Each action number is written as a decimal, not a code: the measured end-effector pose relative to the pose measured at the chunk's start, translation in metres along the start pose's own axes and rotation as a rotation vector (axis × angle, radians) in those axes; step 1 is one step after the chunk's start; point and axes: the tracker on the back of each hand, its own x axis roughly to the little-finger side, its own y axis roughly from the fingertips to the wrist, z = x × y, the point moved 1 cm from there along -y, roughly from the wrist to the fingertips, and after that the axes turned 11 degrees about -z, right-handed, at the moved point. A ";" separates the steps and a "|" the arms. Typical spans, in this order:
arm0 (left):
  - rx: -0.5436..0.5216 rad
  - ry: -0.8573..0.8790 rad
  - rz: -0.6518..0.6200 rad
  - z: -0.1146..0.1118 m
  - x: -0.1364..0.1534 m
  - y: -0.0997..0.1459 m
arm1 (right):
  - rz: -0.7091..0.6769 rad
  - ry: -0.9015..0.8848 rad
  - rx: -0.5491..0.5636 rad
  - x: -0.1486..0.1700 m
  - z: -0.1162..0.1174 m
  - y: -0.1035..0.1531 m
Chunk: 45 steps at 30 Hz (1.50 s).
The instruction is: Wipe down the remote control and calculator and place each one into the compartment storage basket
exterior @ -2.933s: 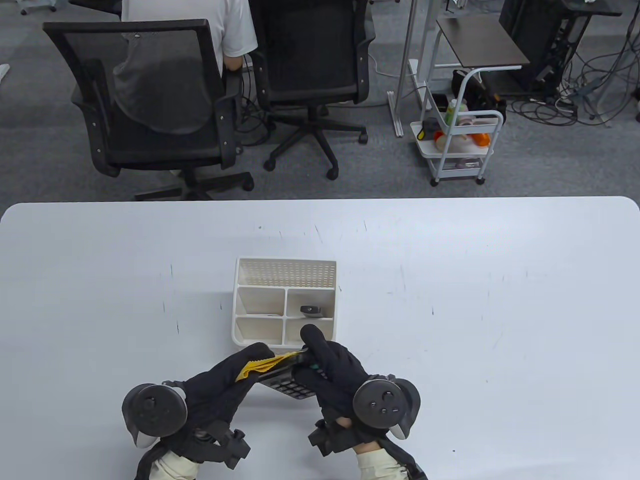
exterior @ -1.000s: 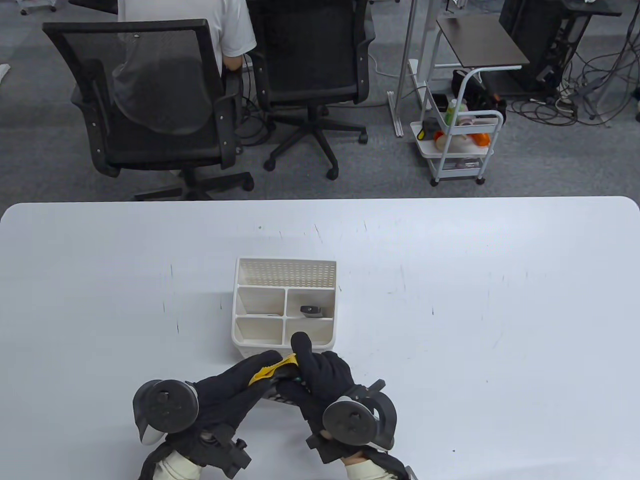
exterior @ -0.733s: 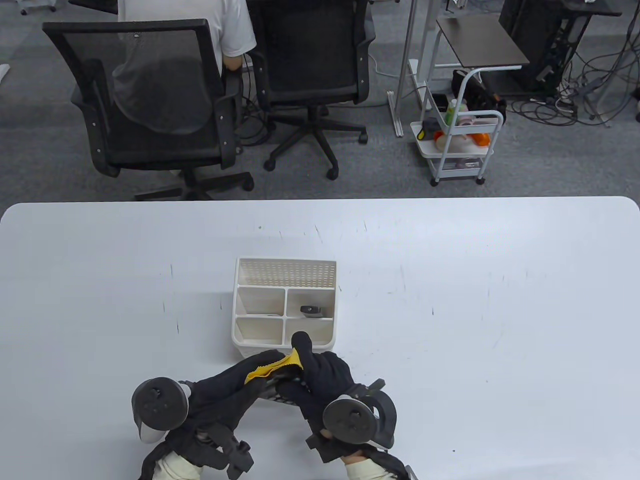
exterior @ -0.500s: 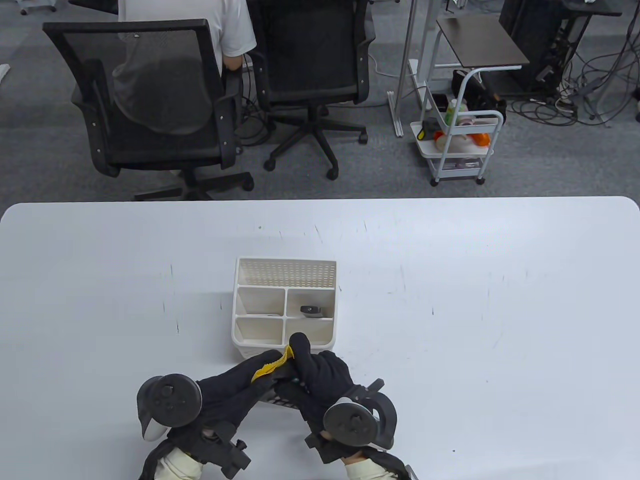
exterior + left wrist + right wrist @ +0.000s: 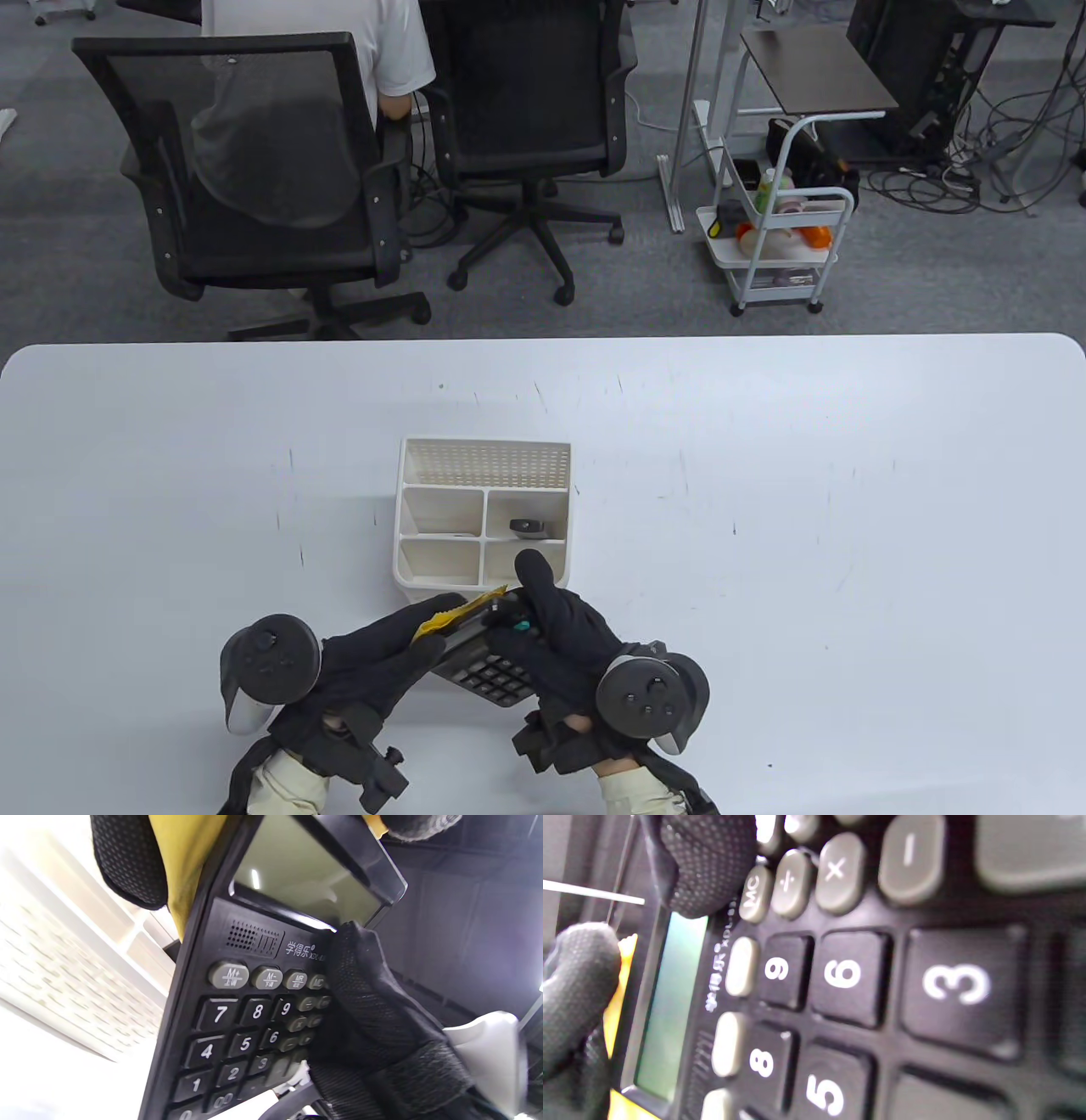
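Observation:
A black calculator (image 5: pixel 485 671) is held above the table just in front of the white compartment basket (image 5: pixel 412 509). My right hand (image 5: pixel 551 632) grips its right side, thumb on the keys beside the display (image 5: pixel 352 955). My left hand (image 5: pixel 399 649) presses a yellow cloth (image 5: pixel 441 618) against the calculator's left edge and top. In the left wrist view the cloth (image 5: pixel 186 866) is folded over that edge of the calculator (image 5: pixel 237 1018). The right wrist view fills with the calculator's keys (image 5: pixel 844 976). A dark remote control (image 5: pixel 529 528) lies in the basket's middle right compartment.
The table (image 5: pixel 806 509) stretches wide on both sides of the basket. Beyond its far edge stand two black office chairs (image 5: pixel 254 170), a seated person (image 5: pixel 373 42) and a small white cart (image 5: pixel 776 246).
The calculator has tilted so more of its keypad shows in the table view. My right hand has shifted right and a little forward; my left hand has drawn the cloth along the calculator's left edge.

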 end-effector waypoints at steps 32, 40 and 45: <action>-0.340 -0.283 -0.073 0.028 -0.032 0.010 | -0.357 0.697 -0.109 -0.070 -0.001 -0.031; -0.416 -0.285 -0.036 0.053 -0.018 0.021 | -0.329 0.715 -0.044 -0.076 -0.011 -0.055; -0.513 -0.351 0.039 0.060 -0.015 0.026 | -0.344 0.737 -0.015 -0.087 -0.022 -0.079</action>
